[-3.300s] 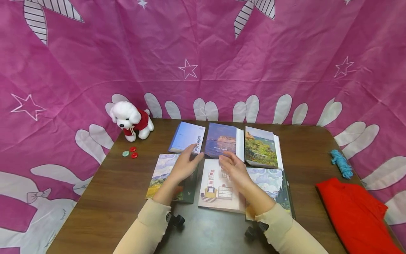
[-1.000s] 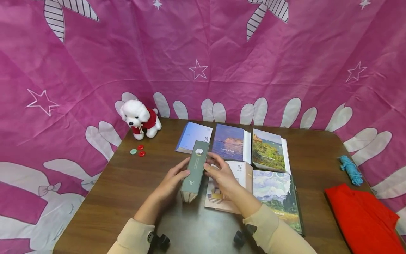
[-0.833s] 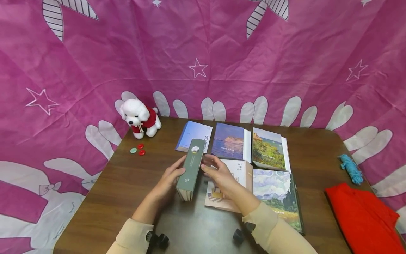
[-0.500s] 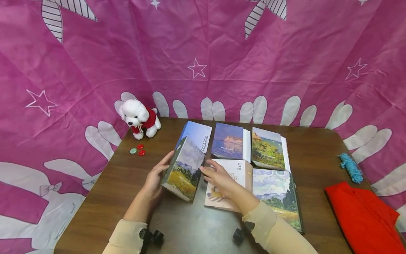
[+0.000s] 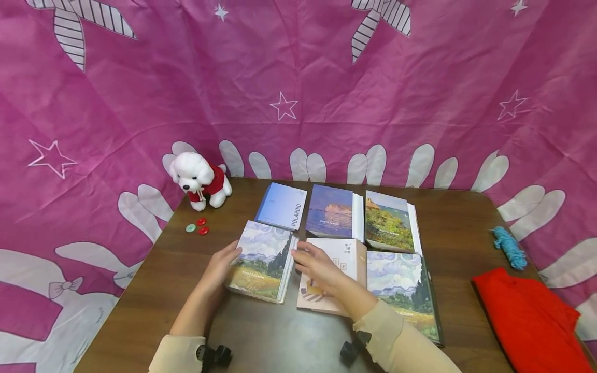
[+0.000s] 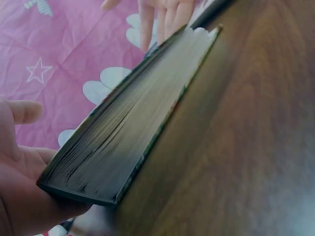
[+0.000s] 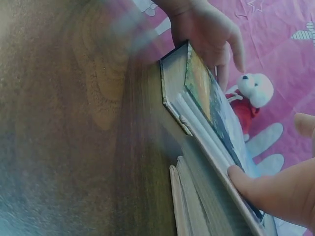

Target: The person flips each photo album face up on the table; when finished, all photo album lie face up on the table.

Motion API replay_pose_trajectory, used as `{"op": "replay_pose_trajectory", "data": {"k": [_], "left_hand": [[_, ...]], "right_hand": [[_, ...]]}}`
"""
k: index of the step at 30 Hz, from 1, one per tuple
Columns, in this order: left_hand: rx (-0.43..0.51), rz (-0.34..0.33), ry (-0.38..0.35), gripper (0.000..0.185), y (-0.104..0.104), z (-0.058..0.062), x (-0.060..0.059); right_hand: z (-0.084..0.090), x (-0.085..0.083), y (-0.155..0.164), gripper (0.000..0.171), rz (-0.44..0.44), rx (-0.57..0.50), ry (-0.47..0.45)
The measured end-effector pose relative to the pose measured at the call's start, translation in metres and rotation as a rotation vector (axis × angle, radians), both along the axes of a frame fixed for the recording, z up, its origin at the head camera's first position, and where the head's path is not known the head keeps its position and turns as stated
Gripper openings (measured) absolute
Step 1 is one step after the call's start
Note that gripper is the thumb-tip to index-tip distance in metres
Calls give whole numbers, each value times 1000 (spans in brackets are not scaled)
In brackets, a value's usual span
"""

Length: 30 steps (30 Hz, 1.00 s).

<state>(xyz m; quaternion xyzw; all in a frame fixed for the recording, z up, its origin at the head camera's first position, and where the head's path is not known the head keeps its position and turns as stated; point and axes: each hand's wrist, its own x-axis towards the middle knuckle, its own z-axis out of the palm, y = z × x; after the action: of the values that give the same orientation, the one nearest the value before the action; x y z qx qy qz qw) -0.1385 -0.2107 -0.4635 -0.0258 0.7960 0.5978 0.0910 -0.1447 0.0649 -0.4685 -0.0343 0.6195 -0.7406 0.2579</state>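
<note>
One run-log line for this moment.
wheatfield photo album: cover up | left hand: at spine side | right hand: at page edge | beyond: POLAROID album

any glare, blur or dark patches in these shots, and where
Head view: pale sheen on the near middle of the table, yet the front-left album is clear enough to read its title; left wrist view: washed-out look, whitish glare at lower right, album pages darker toward lower left; right wrist view: pale blurry smear at upper left, bluish sheen at lower left.
</note>
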Motion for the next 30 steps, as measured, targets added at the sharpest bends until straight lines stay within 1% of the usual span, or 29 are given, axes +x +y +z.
{"op": "replay_pose_trajectory", "data": {"k": [3,7,9,12,14,16,19,22,23,26,28,30], "left_hand": [[-41,2,-19,63,-2,-2,3],[-129,-22,-7,68,-1,-1,6],[-185,-33,-6,71,0,1,7],[-298,-38,-9,76,0,6,9],[-368,-38,9,79,1,10,9],[-410,-22,57,79,2,12,9],[-387,25,183,73,9,11,7],[-324,59,325,64,20,8,5],[-301,56,367,62,25,7,5],[-242,20,448,59,39,3,4],[-208,-14,471,58,49,1,5],[-172,-46,482,57,60,-1,5]], "right_hand": [[-1,1,-1,68,-4,-6,15],[-2,1,-2,67,-4,-16,25],[-2,0,-1,67,-5,-28,19],[-1,0,2,66,-22,-28,14],[1,1,7,64,-43,-28,29],[4,2,14,62,-79,-10,56],[10,3,26,61,-153,28,112],[15,5,42,61,-218,128,159],[17,6,47,62,-234,162,176],[19,10,63,62,-263,238,217],[20,13,71,61,-293,261,233],[20,17,77,60,-334,273,227]]}}
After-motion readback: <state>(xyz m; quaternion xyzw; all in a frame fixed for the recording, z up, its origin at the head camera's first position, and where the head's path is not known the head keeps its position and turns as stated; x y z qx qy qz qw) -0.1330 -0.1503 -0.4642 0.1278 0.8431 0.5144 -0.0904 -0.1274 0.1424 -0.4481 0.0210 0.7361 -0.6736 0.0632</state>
